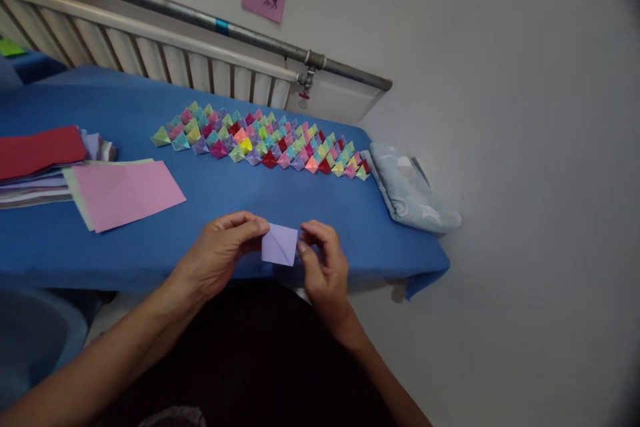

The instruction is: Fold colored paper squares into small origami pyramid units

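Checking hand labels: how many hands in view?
2. Left hand pinches the folded lilac paper near its upper left corner; right hand is by its right edge, contact unclear. No other hand shows.

We see a plain pale-grey wall (510,127) filling the right side, in dim, soft light. At upper left stands a ribbed, cream-coloured radiator (123,50) — a metal pipe (270,43) slants above it, and we spot a red-handled valve (307,82) at its end. A blue cloth (300,199) drapes the table.
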Available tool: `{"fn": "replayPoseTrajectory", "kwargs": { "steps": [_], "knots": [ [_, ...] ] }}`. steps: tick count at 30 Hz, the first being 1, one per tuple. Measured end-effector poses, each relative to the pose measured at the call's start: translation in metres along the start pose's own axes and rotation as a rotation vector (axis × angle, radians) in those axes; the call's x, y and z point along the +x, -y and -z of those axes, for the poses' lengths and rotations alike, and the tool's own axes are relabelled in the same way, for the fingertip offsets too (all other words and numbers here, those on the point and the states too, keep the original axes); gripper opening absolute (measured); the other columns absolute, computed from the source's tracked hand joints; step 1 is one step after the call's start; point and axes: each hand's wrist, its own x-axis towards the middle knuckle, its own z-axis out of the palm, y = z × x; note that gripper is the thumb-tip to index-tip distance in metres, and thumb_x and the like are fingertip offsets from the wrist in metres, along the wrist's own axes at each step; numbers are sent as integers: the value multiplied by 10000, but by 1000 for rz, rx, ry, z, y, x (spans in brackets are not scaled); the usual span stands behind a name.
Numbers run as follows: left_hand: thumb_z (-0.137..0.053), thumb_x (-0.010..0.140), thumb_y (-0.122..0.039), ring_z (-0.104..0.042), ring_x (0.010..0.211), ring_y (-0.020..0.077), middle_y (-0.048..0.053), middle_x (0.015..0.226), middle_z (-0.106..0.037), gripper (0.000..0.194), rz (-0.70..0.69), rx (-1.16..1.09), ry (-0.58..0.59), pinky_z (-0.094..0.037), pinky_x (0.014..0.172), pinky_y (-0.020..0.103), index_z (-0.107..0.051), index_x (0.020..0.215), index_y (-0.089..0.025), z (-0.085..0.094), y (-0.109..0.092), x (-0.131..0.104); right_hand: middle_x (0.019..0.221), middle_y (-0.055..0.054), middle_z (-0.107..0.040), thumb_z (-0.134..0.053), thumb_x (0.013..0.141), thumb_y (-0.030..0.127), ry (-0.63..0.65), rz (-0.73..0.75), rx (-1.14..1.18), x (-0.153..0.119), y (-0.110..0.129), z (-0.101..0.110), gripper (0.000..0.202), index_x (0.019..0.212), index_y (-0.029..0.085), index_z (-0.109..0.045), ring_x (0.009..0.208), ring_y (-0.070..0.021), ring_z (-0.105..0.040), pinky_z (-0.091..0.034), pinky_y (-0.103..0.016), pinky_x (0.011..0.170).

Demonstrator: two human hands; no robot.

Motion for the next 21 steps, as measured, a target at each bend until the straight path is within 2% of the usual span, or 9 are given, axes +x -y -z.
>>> {"fn": "replayPoseTrajectory", "kwargs": {
  "steps": [3, 6, 8, 11, 17, 19, 21],
  "knots": [
    [-892, 515, -293, -614, 625, 136, 5, 659, -674, 262, 30, -5, 2, -495, 636, 264, -705, 635, -154, 2, -2, 0, 903, -23, -686, -598, 859, 261, 83, -372, 344, 2, 3, -4, 221, 1075, 220, -620, 768, -138, -648, -546, -272, 673],
    [-894, 514, -283, -621, 649, 148, 7, 658, -668, 272, 64, -8, 19, -506, 660, 284, -691, 633, -146, 3, -1, 3, 722, 37, -629, -647, 782, 290, 138, -582, 553, 6, 7, -10, 214, 981, 220, -613, 596, -98, -587, -486, -219, 541],
    [-891, 509, -262, -615, 654, 143, -2, 651, -659, 267, 63, -18, 6, -509, 670, 284, -679, 626, -149, 4, 1, 6, 651, 72, -570, -666, 751, 285, 129, -640, 588, 9, 10, -12, 204, 935, 226, -600, 531, -79, -543, -452, -202, 497],
    [-887, 497, -252, -598, 650, 126, -16, 649, -646, 270, 39, -22, -25, -497, 650, 257, -661, 609, -156, 3, 5, 10, 652, 87, -548, -696, 724, 282, 127, -661, 586, 12, 14, -11, 258, 956, 236, -590, 527, -73, -543, -439, -192, 480],
    [-876, 527, -311, -538, 589, 96, -44, 604, -595, 292, -109, 67, -110, -443, 590, 214, -630, 598, -171, 1, 10, 8, 639, 49, -605, -616, 848, 435, 188, -710, 585, 15, 17, -5, 288, 1006, 194, -621, 530, -89, -572, -451, -215, 492],
    [-855, 568, -333, -504, 565, 88, -50, 591, -573, 279, -149, 136, -118, -412, 564, 208, -627, 607, -177, 2, 12, 8, 637, 52, -619, -676, 809, 442, 224, -762, 588, 17, 17, -5, 335, 1016, 185, -614, 504, -82, -558, -436, -211, 477],
    [-830, 602, -348, -459, 540, 83, -54, 576, -548, 260, -172, 215, -129, -364, 529, 208, -630, 616, -182, 4, 13, 8, 615, 79, -614, -773, 723, 376, 257, -804, 590, 19, 16, -5, 401, 1033, 191, -597, 458, -64, -515, -414, -200, 459]
  ]
}}
